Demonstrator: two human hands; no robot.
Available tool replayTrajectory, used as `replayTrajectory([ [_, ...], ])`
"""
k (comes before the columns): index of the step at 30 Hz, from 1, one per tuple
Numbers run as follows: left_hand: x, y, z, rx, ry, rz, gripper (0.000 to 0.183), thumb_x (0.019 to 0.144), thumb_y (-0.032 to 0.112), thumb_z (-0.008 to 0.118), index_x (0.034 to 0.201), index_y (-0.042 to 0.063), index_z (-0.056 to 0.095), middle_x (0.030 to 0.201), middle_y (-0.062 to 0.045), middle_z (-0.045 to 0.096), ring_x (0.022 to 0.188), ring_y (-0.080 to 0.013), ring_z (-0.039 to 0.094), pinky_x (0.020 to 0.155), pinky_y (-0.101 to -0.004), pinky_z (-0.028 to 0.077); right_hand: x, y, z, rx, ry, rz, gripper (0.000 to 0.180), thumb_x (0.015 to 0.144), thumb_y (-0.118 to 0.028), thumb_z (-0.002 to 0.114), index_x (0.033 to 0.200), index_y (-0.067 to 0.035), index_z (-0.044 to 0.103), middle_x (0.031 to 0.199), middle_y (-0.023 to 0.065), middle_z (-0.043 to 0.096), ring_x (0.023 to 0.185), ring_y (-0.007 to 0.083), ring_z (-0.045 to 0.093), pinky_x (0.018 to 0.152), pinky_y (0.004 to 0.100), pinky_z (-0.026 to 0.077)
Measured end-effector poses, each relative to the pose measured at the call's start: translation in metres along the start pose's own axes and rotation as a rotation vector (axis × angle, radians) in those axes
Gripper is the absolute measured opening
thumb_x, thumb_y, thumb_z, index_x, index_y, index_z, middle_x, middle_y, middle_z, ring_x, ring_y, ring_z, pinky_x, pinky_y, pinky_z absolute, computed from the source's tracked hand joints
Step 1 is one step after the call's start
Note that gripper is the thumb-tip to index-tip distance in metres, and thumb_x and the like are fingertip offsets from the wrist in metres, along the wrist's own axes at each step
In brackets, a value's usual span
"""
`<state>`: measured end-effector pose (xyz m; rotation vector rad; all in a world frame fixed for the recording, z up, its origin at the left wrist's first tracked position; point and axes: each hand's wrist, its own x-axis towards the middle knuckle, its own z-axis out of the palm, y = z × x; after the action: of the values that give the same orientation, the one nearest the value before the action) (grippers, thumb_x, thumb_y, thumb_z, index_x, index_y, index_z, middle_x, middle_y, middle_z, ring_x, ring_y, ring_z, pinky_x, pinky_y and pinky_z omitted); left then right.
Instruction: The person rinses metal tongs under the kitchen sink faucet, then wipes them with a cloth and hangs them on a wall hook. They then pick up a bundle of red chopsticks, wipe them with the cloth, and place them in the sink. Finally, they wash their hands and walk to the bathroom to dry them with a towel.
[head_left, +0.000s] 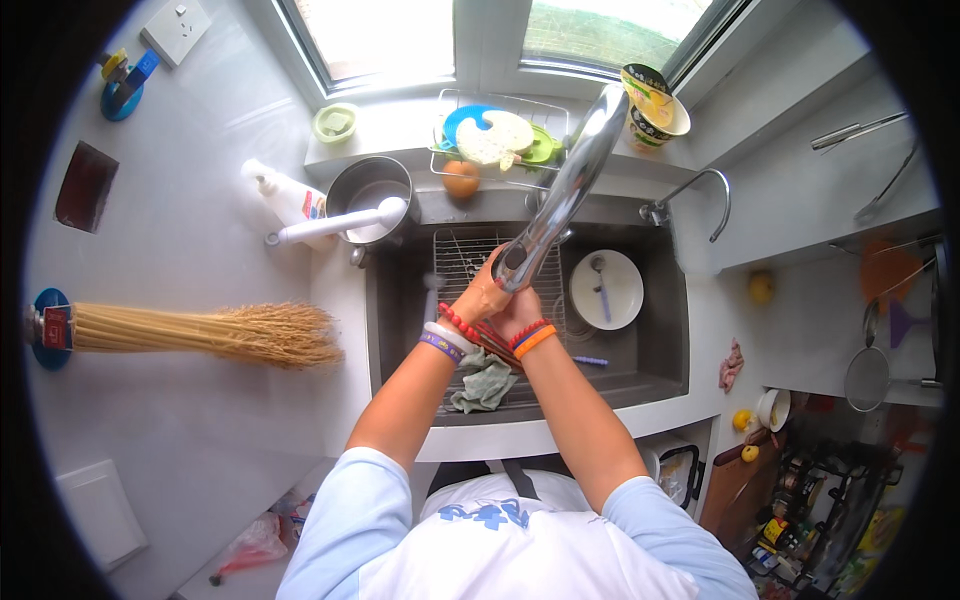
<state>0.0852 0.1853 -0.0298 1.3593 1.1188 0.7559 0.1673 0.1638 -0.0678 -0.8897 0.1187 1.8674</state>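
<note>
My left hand (480, 296) and my right hand (523, 309) are pressed together under the spout end of a chrome faucet (566, 187), over a dark grey sink (660, 330). Thin reddish-brown chopsticks (501, 343) stick out between my wrists, towards me; both hands close around them, their far ends hidden. Below my hands, a wire rack (457, 259) spans the sink's left part, with a crumpled grey-green cloth (484, 384) on it. To the right, a white bowl (619, 311) contains a spoon (600, 277) with a purple handle. A short purple stick (591, 361) lies nearby.
A pot (367, 176) with a white-handled brush (337, 223) across it stands left of the sink, beside a pump bottle (281, 195). Behind are an orange fruit (460, 180), a wire basket (499, 97) and paper cups (652, 124). A small curved tap (724, 202) rises at right.
</note>
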Motion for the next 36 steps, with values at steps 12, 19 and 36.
replayTrajectory([
  [12, -0.018, -0.04, 0.029, 0.155, 0.326, 0.05, 0.045, 0.096, 0.027, 0.034, 0.132, 0.0, 0.036, 0.134, -0.021, 0.04, 0.128, -0.033, 0.033, 0.106, -0.0355, 0.024, 0.008, 0.021, 0.013, -0.086, -0.232, -0.011, 0.028, 0.098, -0.029, 0.036, 0.115, -0.011, 0.049, 0.113, 0.0, 0.053, 0.103, 0.0149, 0.051, 0.09, 0.0301, 0.042],
  [19, -0.021, -0.048, 0.013, -0.66, 0.434, -0.119, 0.028, 0.094, 0.026, 0.045, 0.106, 0.001, 0.049, 0.092, -0.007, 0.057, 0.081, -0.0138, 0.056, 0.072, -0.0266, 0.046, -0.005, 0.028, 0.012, -0.219, -0.104, -0.252, 0.028, 0.096, -0.029, 0.04, 0.11, -0.007, 0.051, 0.11, 0.0033, 0.055, 0.101, 0.0164, 0.052, 0.091, 0.0322, 0.041],
  [36, -0.015, -0.023, 0.039, -0.324, 0.679, 0.139, 0.029, 0.082, -0.002, 0.052, 0.111, 0.001, 0.048, 0.098, -0.011, 0.059, 0.084, -0.0202, 0.056, 0.075, -0.0273, 0.045, -0.052, 0.015, 0.024, -0.064, 0.048, -0.026, 0.032, 0.095, -0.029, 0.037, 0.095, -0.002, 0.054, 0.084, 0.0064, 0.06, 0.069, 0.0184, 0.06, 0.065, 0.0319, 0.052],
])
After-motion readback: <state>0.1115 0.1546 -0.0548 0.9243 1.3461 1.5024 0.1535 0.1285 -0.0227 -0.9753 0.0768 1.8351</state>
